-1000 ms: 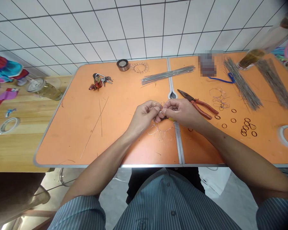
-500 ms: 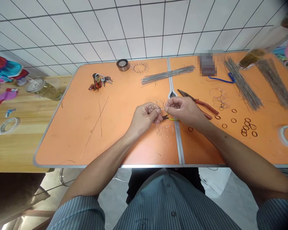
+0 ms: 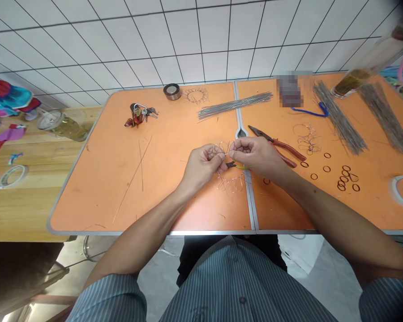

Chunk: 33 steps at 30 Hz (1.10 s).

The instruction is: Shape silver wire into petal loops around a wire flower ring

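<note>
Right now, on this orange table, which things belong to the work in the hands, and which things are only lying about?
Belonging to the work: left hand, right hand, wire loop frame, yellow-handled tool, red-handled pliers, bundled straight wires, dark rings.
Only lying about: keys, tape roll, glass container.

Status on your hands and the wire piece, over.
Left hand and right hand pinching looped wire ring. Yellow-handled tool between hands. Red-handled pliers beside right hand.
</note>
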Available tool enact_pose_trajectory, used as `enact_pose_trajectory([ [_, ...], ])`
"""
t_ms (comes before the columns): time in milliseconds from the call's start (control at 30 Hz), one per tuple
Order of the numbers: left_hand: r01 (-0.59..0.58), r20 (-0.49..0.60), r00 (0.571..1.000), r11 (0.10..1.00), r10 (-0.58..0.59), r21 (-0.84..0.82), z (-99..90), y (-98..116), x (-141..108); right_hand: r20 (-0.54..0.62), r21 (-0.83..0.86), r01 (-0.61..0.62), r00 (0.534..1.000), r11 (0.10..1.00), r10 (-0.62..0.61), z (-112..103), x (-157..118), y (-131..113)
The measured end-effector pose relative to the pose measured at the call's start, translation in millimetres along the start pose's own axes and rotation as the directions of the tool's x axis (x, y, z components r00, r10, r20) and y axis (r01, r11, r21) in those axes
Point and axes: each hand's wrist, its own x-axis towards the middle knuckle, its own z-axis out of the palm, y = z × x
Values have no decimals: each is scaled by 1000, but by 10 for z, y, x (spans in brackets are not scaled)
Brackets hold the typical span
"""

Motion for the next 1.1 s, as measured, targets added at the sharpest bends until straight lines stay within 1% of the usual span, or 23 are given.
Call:
enact_pose_trajectory([
  [133, 17, 4, 1000, 999, -17, -29, -18, 15, 7, -16, 14, -12, 1000, 1000, 12, -23, 14, 6],
  [267, 41, -1, 999, 999, -41, -32, -28, 29, 2, -39, -39, 0, 999, 999, -2, -39, 25, 22],
  [367, 59, -10, 998, 998, -59, -30, -25, 43, 1, -23, -76, 0, 1000, 997, -2, -43, 16, 15],
  [567, 40, 4, 999, 997, -40, -60, -46, 25, 38, -6, -119, 16, 1000, 993, -17, -7, 0, 27],
  [700, 63, 2, 998, 996, -63, -58, -63, 10, 60, 26, -111, 54, 998, 992, -51, 12, 11, 84],
  [800, 58, -11, 998, 997, -59, -47, -57, 11, 61, 45, -94, 73, 997, 993, -69, 14, 23, 116],
  [900, 54, -35, 998, 998, -55, -32, -42, 18, 54, 46, -77, 68, 997, 995, -65, 13, 31, 127],
  [1100, 108, -57, 992, 993, -111, -48, -29, 28, 45, 29, -80, 55, 998, 995, -53, 8, 29, 124],
])
